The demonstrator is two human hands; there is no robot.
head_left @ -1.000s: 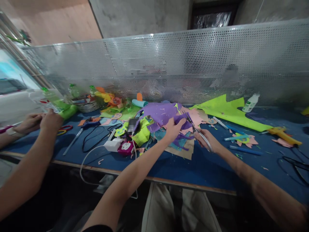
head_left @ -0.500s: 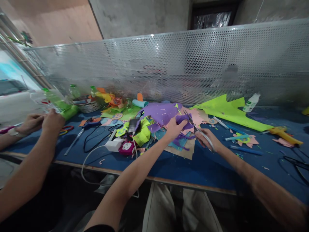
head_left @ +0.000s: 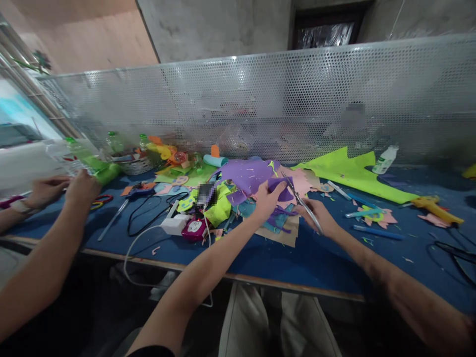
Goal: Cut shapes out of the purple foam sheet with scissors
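Note:
Between the fingers of my left hand (head_left: 268,199) is a small piece of purple felt (head_left: 275,184), pinched by thumb and fingers. My right hand (head_left: 315,216) is closed round the handles of metal scissors (head_left: 299,197). Their blades point up and to the left, close against the felt's right side. Behind my left hand lies a larger purple felt sheet (head_left: 245,173). Pink felt (head_left: 303,181) spreads beyond the scissors. Purple offcuts and a brown sheet (head_left: 278,237) lie beneath my hands.
A co-worker's hands (head_left: 80,191) work at the left. A pink power adapter (head_left: 195,227) with a white cable sits left of my forearm. To the right are lime felt (head_left: 345,171), a white bottle (head_left: 386,159), a yellow glue gun (head_left: 439,208) and pens (head_left: 377,232).
The scissors and my right hand have shifted slightly left, and the blades look closer together. The purple piece in my left hand has turned a little. The co-worker's hands stay about the same.

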